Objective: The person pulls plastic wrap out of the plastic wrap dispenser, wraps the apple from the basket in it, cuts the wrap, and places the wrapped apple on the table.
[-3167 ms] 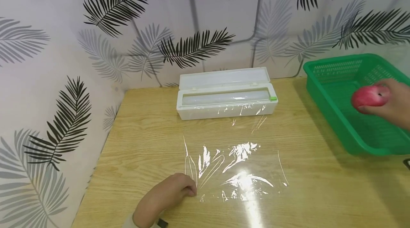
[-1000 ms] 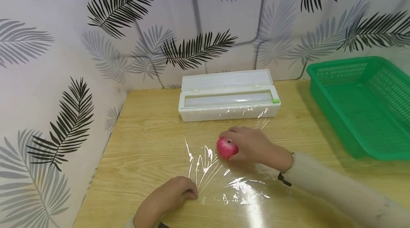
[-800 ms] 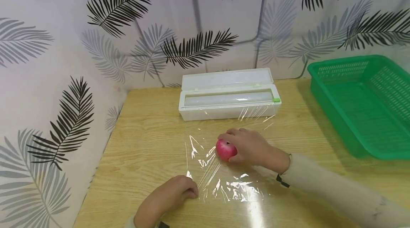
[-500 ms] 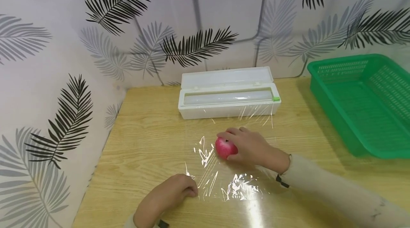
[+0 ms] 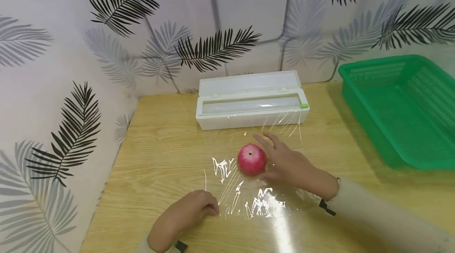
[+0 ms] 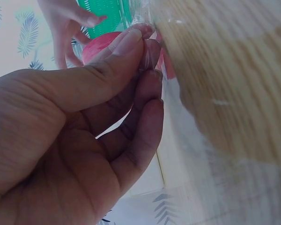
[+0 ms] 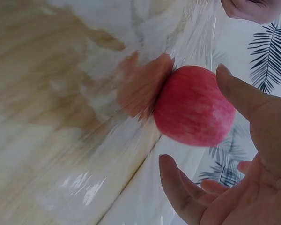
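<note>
A red apple (image 5: 251, 159) rests on a sheet of clear cling film (image 5: 231, 201) spread over the wooden table. My right hand (image 5: 289, 164) is just to the right of the apple, fingers and thumb spread apart; in the right wrist view a gap shows between the fingertips and the apple (image 7: 194, 107). At the film's near left corner my left hand (image 5: 190, 215) pinches the film between thumb and fingers, as the left wrist view shows closely. The film runs back to a white cling film box (image 5: 252, 120) with its lid raised and a roll inside.
A green plastic basket (image 5: 376, 126) stands at the right of the table. A small green slider (image 5: 304, 106) sits at the box's right end. Behind is a wall (image 5: 241, 16) with a leaf pattern, which also closes off the left side.
My right hand brought the apple from over the basket to the film, set it down and has let go, drawing back slightly right. My left hand has stayed at the film's corner.
</note>
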